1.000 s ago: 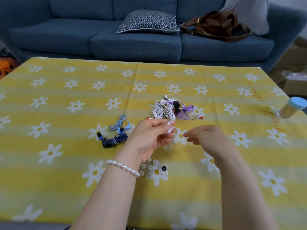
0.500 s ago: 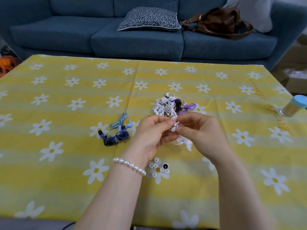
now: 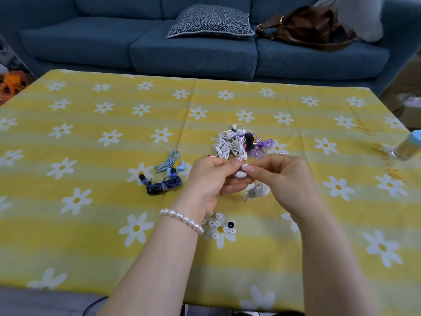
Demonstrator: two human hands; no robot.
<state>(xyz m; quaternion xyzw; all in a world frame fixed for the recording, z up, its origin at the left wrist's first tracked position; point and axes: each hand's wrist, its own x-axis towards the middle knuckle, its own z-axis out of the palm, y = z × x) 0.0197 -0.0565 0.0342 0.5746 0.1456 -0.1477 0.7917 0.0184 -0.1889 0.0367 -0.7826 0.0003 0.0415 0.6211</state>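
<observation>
My left hand (image 3: 211, 179) and my right hand (image 3: 282, 179) meet above the middle of the table, fingertips together. Between them they pinch a white earphone (image 3: 241, 174), and its coiled white cable (image 3: 256, 190) hangs below my right hand. Just beyond the hands lies a tangled pile of white, black and purple earphones (image 3: 241, 143). Several loose ear tips (image 3: 219, 225), white with one black, lie on the cloth under my left wrist.
A light blue earphone set (image 3: 169, 164) and a dark blue bundled set (image 3: 163, 185) lie left of my hands. A blue-capped jar (image 3: 407, 149) lies at the right table edge. The yellow daisy tablecloth (image 3: 91, 224) covers the table; a blue sofa (image 3: 193, 51) stands behind.
My right hand moved left to meet my left hand and took hold of the white earphone. Both hands then stayed together at the same spot.
</observation>
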